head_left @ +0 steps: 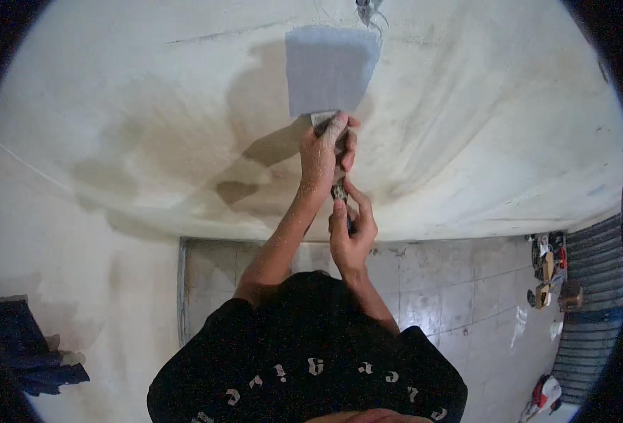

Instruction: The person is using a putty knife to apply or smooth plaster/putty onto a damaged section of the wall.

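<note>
My left hand (323, 151), speckled with pale residue, grips a pale-edged flat scraper (318, 118) against the cream wall (452, 106), at the lower edge of a blue-grey rectangular patch (333, 67). My right hand (354, 229) is just below, fingers curled around a dark, speckled handle (338, 192) that runs up under my left hand. Whether it belongs to the same scraper, I cannot tell. Both arms cast shadows on the wall to the left.
Wires (364, 10) protrude above the patch. Dark clothing (26, 338) hangs at the left. Below is a tiled floor (438, 296), with assorted items (544, 268) by a ribbed metal shutter (594, 310) at the right and a red-and-white object (544, 395) lower down.
</note>
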`<state>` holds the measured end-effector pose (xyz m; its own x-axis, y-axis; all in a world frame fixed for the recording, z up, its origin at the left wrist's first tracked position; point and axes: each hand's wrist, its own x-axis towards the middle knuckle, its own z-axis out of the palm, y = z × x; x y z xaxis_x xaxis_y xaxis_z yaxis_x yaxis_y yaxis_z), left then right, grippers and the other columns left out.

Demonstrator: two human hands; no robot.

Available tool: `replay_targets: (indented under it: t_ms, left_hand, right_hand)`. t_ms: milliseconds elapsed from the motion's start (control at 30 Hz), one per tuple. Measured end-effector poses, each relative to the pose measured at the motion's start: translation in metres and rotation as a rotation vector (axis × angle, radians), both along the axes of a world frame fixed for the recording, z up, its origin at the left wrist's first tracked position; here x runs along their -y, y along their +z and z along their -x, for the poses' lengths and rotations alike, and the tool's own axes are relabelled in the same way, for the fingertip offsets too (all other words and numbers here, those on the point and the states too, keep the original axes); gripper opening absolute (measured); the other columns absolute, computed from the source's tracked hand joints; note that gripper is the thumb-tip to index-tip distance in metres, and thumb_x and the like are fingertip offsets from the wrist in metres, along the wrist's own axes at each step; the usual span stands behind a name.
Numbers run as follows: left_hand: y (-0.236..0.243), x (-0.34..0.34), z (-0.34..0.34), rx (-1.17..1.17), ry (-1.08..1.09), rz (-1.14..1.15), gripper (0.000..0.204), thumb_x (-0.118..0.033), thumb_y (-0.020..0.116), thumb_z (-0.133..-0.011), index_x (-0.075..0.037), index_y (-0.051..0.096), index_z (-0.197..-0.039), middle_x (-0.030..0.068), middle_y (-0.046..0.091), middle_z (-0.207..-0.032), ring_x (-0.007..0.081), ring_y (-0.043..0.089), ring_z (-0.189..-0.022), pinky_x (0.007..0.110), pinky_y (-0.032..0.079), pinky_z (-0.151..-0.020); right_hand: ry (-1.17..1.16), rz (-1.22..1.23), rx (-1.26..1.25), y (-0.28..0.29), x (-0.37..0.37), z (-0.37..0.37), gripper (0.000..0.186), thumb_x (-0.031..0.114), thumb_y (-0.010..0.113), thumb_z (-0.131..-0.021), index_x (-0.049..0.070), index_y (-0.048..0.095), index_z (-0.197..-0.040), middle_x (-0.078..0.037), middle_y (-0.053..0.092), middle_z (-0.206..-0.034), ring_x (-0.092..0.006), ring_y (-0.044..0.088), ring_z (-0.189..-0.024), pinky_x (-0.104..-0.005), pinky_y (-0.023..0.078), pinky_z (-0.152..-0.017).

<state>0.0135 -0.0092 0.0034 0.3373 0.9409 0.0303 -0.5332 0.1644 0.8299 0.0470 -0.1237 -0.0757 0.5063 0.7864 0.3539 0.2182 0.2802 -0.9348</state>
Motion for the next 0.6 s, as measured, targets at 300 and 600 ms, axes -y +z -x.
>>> replay_targets:
  t_ms: [300,600]
  left_hand:
    - [0.015,-0.006,0.0,-0.015,0.036,-0.097,0.029,-0.029,0.056,-0.094,-0.001,0.059,-0.087,0.0013,0.05,-0.052,0.0085,0.042,-0.037,0.024,0.03,-0.036]
    - [-0.005,-0.002,0.001,0.018,0.006,-0.034,0.03,-0.03,0.058,-0.093,-0.001,0.06,-0.087,0.0013,0.052,-0.056,0.0088,0.044,-0.037,0.023,0.031,-0.035]
  right_hand:
    - [0.045,0.098,-0.146,0.041,-0.004,0.004,0.034,0.012,0.055,-0.095,-0.003,0.051,-0.125,-0.011,0.066,-0.101,-0.0049,0.054,-0.073,-0.021,0.045,-0.065]
    - [-0.026,0.062,-0.035,0.009,0.005,0.006,0.032,0.01,0.055,-0.095,-0.003,0.052,-0.124,-0.015,0.065,-0.108,-0.0111,0.059,-0.084,-0.0245,0.047,-0.07]
